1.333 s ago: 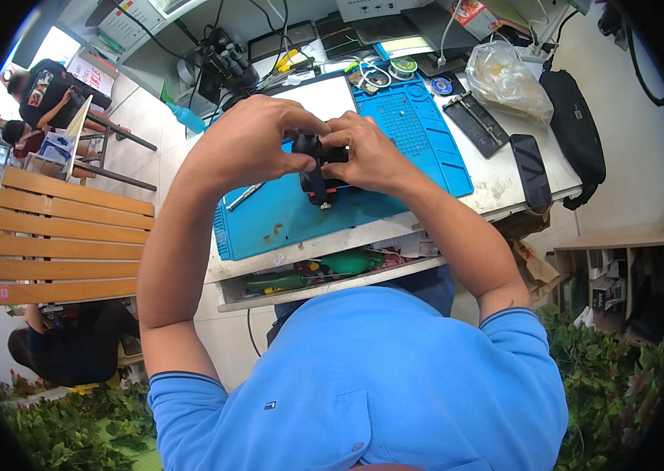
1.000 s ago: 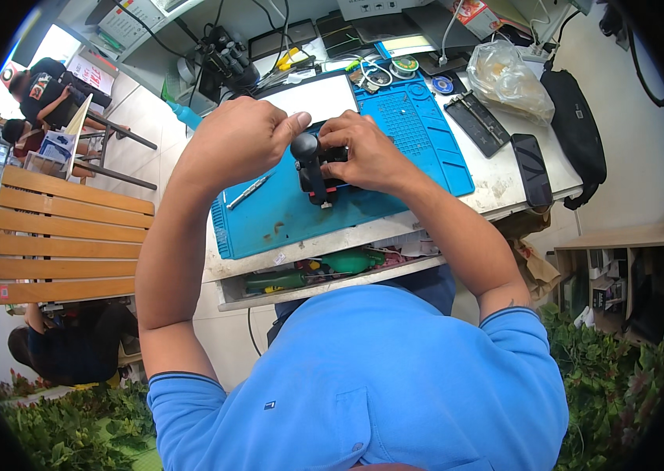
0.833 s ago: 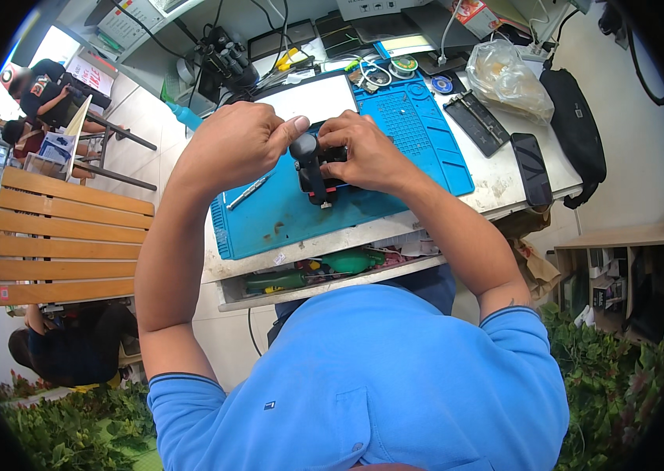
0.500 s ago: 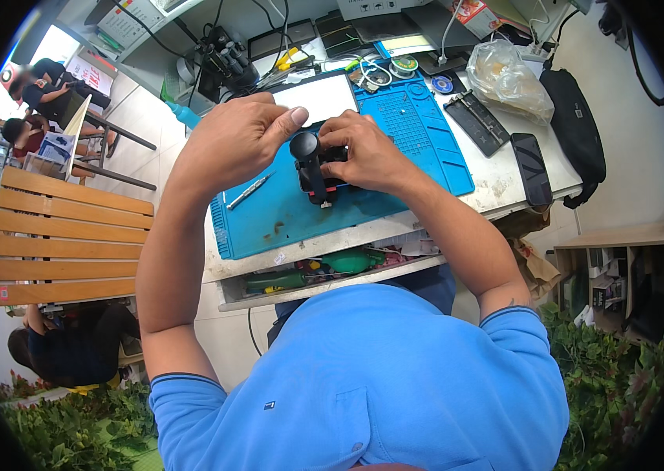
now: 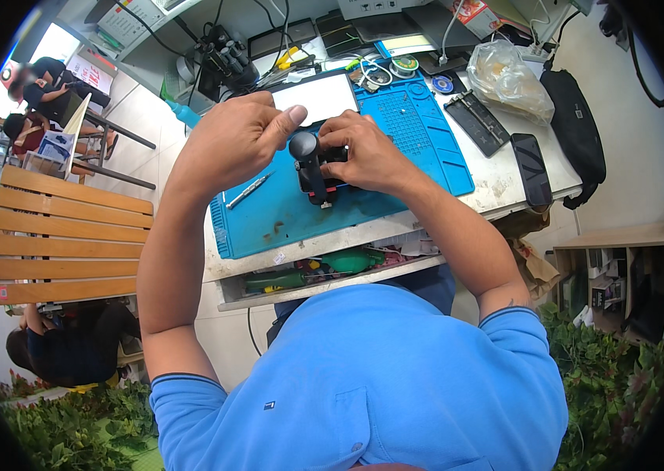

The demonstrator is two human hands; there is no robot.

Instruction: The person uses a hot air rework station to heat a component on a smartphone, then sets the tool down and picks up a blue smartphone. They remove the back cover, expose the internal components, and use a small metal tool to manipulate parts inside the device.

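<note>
A black clamp-like tool with a round cup-shaped top point(image 5: 304, 144) and a narrow arm with a small metal screw stands on a blue work mat point(image 5: 300, 220). My right hand point(image 5: 367, 153) is closed around its right side, hiding part of it. A bit of red shows at its base. Over the mat's left side, my left hand point(image 5: 241, 137) is raised beside the tool, its fingers curled and thumb stretched toward the cup; whatever they hold is hidden. Just below lies a silver screwdriver point(image 5: 248, 191). Behind both hands is a flat white panel with a dark edge point(image 5: 320, 98).
An open drawer point(image 5: 308, 290) holding green-handled tools juts out below the desk. To the right lie a black phone point(image 5: 532, 169), a dark phone-repair holder point(image 5: 477, 124), a clear plastic bag point(image 5: 508, 78) and a black pouch point(image 5: 571, 129). A wooden slatted bench point(image 5: 73, 235) stands left.
</note>
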